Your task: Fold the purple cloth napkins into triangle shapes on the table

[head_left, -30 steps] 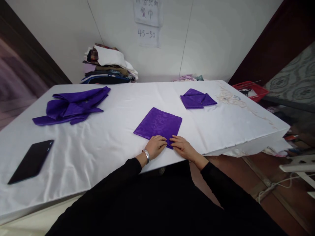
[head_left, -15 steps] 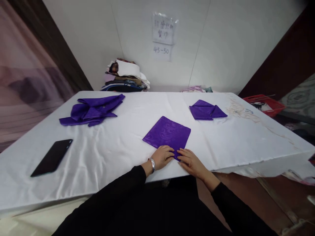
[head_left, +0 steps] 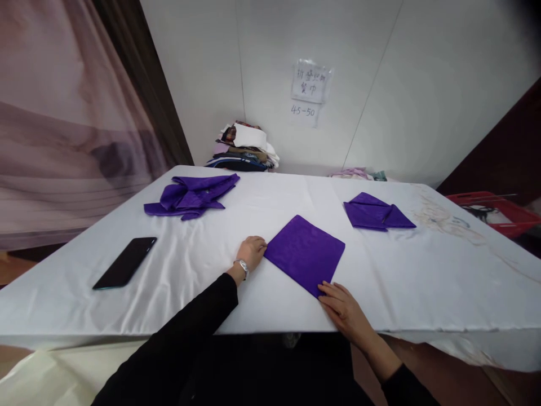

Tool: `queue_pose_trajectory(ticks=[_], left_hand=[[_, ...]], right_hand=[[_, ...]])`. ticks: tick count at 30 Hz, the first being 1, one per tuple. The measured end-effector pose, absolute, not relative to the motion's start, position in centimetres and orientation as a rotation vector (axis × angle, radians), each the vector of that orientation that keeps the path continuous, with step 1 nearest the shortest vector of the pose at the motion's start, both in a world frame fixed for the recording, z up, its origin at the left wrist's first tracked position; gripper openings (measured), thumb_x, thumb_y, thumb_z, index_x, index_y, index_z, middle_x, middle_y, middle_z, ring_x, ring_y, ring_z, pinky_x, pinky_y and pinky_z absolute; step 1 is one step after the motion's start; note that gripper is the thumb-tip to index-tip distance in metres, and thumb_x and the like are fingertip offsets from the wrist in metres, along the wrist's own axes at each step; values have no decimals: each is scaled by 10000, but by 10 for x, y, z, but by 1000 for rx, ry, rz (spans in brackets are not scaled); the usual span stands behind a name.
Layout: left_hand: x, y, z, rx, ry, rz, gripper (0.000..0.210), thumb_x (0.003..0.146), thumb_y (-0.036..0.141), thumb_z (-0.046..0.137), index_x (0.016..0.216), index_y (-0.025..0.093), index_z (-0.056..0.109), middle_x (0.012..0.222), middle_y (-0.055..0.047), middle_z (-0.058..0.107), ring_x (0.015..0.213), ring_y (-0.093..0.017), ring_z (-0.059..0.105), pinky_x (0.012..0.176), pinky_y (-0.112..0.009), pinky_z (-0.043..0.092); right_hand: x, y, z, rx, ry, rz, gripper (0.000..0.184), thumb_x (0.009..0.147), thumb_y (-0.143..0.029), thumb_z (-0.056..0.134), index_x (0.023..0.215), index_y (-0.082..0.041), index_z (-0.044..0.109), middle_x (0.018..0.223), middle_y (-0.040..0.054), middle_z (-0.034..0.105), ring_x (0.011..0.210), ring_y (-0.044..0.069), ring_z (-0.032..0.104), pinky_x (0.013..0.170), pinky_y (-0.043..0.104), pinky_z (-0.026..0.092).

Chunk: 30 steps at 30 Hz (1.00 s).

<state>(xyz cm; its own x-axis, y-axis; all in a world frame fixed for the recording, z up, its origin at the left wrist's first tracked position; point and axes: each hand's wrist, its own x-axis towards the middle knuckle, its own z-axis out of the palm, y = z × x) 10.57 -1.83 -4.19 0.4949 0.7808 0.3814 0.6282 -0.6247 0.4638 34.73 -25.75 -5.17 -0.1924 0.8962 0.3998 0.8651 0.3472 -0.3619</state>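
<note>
A purple patterned napkin (head_left: pixel 306 254), folded into a flat square, lies as a diamond on the white cloth in front of me. At its left corner is my left hand (head_left: pixel 252 252), with a silver bracelet at the wrist; its fingers are drawn together on the corner. My right hand (head_left: pixel 341 307) is at the near corner, fingertips closed on the edge and the thumb mostly hidden. Back right lies another purple napkin (head_left: pixel 372 214), folded into a pointed shape. Loose purple cloth (head_left: pixel 190 197) lies crumpled at the back left.
A dark phone or tablet (head_left: pixel 125 263) lies on the left of the white-covered table (head_left: pixel 203 304). Behind the table are a clothes stack (head_left: pixel 245 149) and a handwritten sign (head_left: pixel 310 84) on the wall. A red basket (head_left: pixel 499 214) stands beyond the right edge.
My left hand has moved left from the napkin's near corner to its left corner. My right hand stays at the near corner. The view has shifted, so everything sits farther right.
</note>
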Motion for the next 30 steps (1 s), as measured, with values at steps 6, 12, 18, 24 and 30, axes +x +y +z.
queue_pose_trajectory(ticks=[6,12,18,24,30], left_hand=[[158,-58,-29,2563,900,879,205,833,268,526,983,196,647,1147,-85,622,1101,-216,532,962,-424,408],[205,-125,-36,2715,408,392,514,866,515,407,1297,239,446,1434,-74,371,1336,-253,272,1080,-511,205],[200,-128,-42,2756,394,252,630,869,576,323,1373,200,348,1467,-104,300,1374,-251,171,1104,-489,121],[201,-133,-39,2684,419,226,644,845,565,382,1396,242,302,1432,-93,368,1344,-302,239,1086,-564,108],[202,-141,-46,2544,594,193,705,792,635,389,1388,261,344,1395,-98,426,1305,-338,317,1082,-529,195]], right_hand=[[347,-256,-54,-1512,-2064,52,242,865,-189,483,1026,-264,647,1160,89,629,1133,244,546,950,500,431],[343,-260,-46,-1556,-2109,103,319,860,-168,461,1116,-283,613,1191,77,610,1178,243,506,967,489,426],[360,-260,-29,-1536,-2061,177,259,868,-193,474,1052,-285,631,1101,53,658,1070,218,586,961,483,434],[342,-182,7,-1400,-2098,187,310,892,-267,470,1182,-254,577,1248,74,572,1247,236,430,1017,466,375],[284,-86,-9,-1382,-2492,439,569,873,-524,438,1370,-255,373,1458,92,303,1365,251,192,1095,507,168]])
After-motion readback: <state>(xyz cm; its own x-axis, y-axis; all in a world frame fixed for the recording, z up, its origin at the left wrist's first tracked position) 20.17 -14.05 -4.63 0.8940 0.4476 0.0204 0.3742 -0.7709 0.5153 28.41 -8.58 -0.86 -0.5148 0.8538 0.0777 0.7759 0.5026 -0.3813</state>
